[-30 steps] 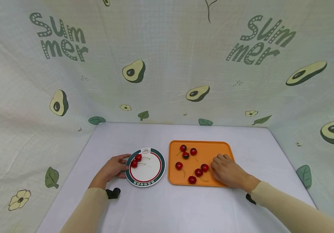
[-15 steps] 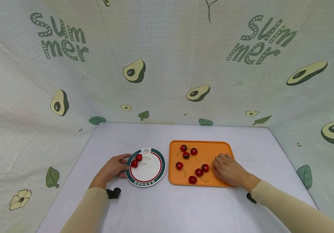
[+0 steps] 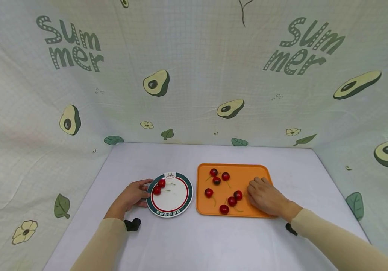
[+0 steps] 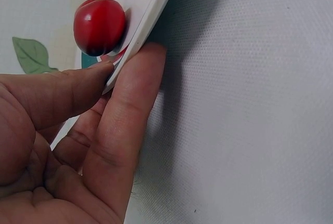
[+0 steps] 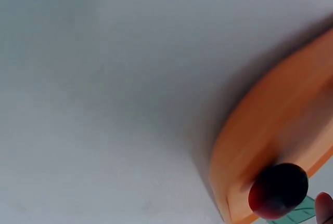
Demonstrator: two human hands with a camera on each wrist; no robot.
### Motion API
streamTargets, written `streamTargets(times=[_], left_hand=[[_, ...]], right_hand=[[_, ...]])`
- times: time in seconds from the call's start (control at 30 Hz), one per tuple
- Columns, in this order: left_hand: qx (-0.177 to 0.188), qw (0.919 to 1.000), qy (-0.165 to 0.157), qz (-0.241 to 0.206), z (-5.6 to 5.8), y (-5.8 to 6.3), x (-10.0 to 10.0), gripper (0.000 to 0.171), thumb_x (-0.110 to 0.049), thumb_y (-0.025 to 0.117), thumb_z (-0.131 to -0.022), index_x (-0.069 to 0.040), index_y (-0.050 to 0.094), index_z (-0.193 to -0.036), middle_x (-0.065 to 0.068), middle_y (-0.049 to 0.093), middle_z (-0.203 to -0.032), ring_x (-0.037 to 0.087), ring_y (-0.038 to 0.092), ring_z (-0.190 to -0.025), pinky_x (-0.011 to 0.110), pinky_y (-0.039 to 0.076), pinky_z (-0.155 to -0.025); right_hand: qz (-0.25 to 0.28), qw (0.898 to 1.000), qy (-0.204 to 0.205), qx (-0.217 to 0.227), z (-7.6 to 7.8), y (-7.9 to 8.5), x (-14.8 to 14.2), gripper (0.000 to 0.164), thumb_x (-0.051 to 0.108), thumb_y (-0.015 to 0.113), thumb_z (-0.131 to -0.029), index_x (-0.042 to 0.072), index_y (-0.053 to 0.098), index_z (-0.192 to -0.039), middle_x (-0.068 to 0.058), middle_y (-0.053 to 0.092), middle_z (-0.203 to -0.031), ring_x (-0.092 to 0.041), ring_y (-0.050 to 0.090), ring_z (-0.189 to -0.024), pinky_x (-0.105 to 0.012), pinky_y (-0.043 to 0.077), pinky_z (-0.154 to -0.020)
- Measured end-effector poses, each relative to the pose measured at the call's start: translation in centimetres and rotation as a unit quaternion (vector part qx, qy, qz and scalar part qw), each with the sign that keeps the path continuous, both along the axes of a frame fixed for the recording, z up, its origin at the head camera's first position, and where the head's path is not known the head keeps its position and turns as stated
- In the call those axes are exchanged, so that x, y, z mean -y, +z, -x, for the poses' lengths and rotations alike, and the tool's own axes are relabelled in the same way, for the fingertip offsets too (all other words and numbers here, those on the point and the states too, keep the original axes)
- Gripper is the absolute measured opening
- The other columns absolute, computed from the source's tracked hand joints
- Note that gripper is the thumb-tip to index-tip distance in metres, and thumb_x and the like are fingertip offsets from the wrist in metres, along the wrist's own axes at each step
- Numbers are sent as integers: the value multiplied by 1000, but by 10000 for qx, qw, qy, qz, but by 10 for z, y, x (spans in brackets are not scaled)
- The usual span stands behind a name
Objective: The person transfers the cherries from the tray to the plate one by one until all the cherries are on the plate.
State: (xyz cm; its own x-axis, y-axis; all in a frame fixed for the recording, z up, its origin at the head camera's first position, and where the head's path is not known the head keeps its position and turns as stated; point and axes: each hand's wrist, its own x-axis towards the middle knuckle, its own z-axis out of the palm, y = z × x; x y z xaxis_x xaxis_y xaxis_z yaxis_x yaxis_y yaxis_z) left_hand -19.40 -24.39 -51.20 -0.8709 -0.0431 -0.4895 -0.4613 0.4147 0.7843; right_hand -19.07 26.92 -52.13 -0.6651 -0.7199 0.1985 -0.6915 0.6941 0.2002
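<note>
My left hand (image 3: 131,195) pinches the left rim of a round white plate (image 3: 175,199) with a green border and red ring. In the left wrist view, the thumb lies over the rim and a finger (image 4: 138,83) under it. Two red cherries with stems, one a dark-red cherry (image 3: 156,190), lie at the plate's left side. Over the right end of an orange tray (image 3: 248,171) is my right hand (image 3: 266,197), its fingertips mostly hidden from the head view. The right wrist view has a dark cherry (image 5: 278,190) near the tray's edge, one fingertip (image 5: 323,206) apart from it.
Several cherries, including a single cherry (image 3: 208,193) at the left, are spread over the tray. Plate and tray stand side by side on a white-covered table (image 3: 187,244). Behind hangs a cloth (image 3: 194,75) printed with avocados and leaves.
My right hand has shifted very slightly to the right over the tray. The left hand stays on the plate rim, and the cherries in view keep their places.
</note>
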Motion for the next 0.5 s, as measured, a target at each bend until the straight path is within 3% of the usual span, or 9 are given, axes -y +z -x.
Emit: streamTargets(times=[0.5], left_hand=[[-15,10000,-7,-17,-3,2,0,65,4,68,-96,-15,51,-156,22,54,-133,25,68,-86,35,66,-73]], right_hand=[[98,9992,-14,-381,24,16,3,19,19,73,-94,7,58,-90,-4,48,-84,-27,47,-87,-41,47,-82]])
